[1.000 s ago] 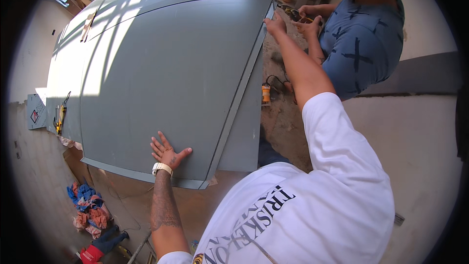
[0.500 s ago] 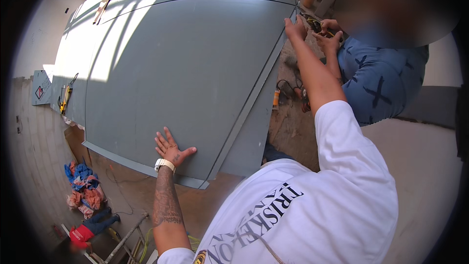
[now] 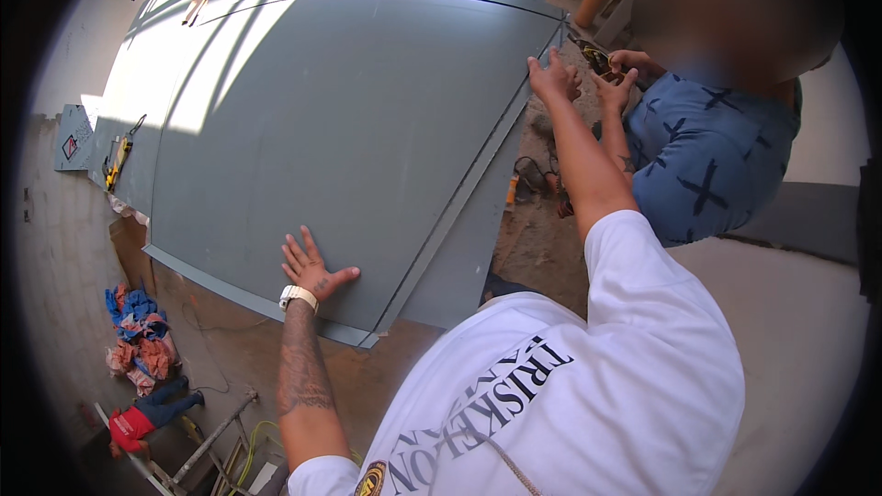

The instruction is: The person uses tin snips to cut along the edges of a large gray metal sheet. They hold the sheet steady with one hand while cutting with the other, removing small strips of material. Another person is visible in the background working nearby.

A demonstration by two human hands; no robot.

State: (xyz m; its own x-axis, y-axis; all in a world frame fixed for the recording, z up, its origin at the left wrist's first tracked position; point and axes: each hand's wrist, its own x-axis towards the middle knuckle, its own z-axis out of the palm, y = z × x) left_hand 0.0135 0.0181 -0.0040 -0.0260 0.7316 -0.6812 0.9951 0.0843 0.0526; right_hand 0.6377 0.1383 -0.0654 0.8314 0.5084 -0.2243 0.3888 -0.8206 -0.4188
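A large grey sheet (image 3: 349, 129) with dark lines along its borders lies spread before me. My left hand (image 3: 310, 266) presses flat on it near the front edge, fingers spread, a pale watch (image 3: 298, 298) on the wrist. At the far right my right hand (image 3: 555, 81) has its fingers closed on the sheet's edge strip, below the corner. Just beyond it, a co-worker's hands (image 3: 617, 73) hold black-and-yellow snips (image 3: 595, 59) by the corner; where the blades meet the strip is hard to make out.
The co-worker in a blue patterned shirt (image 3: 721, 165) crouches at the right. A yellow utility knife (image 3: 118, 161) lies on the sheet's left part. Blue and orange rags (image 3: 142, 335), a person in red (image 3: 131, 427) and a metal frame (image 3: 216, 441) are at lower left.
My right hand has slid slightly down and left along the edge. The view has shifted a little, and the co-worker still holds the snips. My left hand stays flat on the sheet.
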